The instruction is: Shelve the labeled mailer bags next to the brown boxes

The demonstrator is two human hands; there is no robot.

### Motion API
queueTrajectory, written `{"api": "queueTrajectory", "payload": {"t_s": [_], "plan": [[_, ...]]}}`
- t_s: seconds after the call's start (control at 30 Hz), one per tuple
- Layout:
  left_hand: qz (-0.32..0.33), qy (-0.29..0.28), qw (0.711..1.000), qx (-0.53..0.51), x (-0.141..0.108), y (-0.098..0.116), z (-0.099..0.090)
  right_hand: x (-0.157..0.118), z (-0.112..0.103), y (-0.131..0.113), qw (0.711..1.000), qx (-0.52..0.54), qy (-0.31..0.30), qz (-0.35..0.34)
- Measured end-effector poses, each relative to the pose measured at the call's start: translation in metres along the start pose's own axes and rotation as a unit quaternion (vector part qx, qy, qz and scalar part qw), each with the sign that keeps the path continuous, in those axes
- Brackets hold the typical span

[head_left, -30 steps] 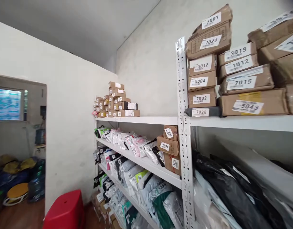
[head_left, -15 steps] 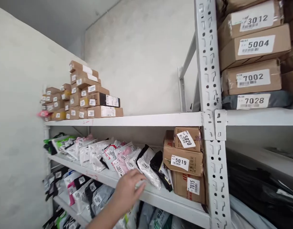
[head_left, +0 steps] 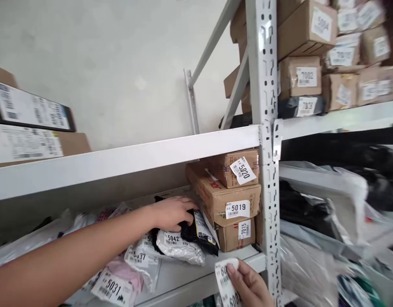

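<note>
My left hand [head_left: 175, 212] reaches across the middle shelf. Its fingers are bent over the upper end of a black mailer bag [head_left: 201, 232] and appear closed on it. Against that bag lies a white mailer bag [head_left: 180, 247] labelled 5042, partly under my wrist. In my right hand [head_left: 249, 285], low in front of the shelf edge, a strip of printed number labels [head_left: 227, 283] is pinched between thumb and fingers; its numbers start with 60. To the right of the black bag are stacked cardboard boxes, with box 5019 [head_left: 257, 204] in the middle.
A perforated metal upright [head_left: 268, 183] stands right of the boxes. The upper shelf beam [head_left: 145, 160] runs above my left arm. More bags, one labelled 5031 [head_left: 114, 288], lie to the left. Numbered cartons [head_left: 300, 76] fill the upper right shelf.
The view has moved closer and turned right. My left hand has gone from before the shelf edge onto the black mailer bag. My right hand has come into view with the label strip.
</note>
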State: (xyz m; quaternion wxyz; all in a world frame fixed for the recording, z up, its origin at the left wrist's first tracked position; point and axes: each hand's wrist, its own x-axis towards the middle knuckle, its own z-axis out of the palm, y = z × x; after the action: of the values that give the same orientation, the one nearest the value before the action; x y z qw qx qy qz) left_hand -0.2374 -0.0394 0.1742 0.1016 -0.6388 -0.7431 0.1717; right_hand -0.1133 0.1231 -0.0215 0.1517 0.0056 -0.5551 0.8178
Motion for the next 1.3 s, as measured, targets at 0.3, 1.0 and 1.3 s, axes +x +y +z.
{"api": "queueTrajectory", "payload": {"t_s": [0.3,1.0,1.3], "plan": [[-0.02,0.033,0.942,-0.333,0.001,-0.026,0.024,0.049,0.079,-0.027,0.988,-0.037,0.122,-0.083],[-0.184,0.157,0.964,-0.112,0.01,0.01,0.044,0.009,0.06,-0.005,0.995,0.072,0.06,0.022],[-0.067,0.218,0.968,-0.103,0.014,0.001,0.052,-0.011,0.01,0.025,0.99,-0.082,0.09,-0.068]]}}
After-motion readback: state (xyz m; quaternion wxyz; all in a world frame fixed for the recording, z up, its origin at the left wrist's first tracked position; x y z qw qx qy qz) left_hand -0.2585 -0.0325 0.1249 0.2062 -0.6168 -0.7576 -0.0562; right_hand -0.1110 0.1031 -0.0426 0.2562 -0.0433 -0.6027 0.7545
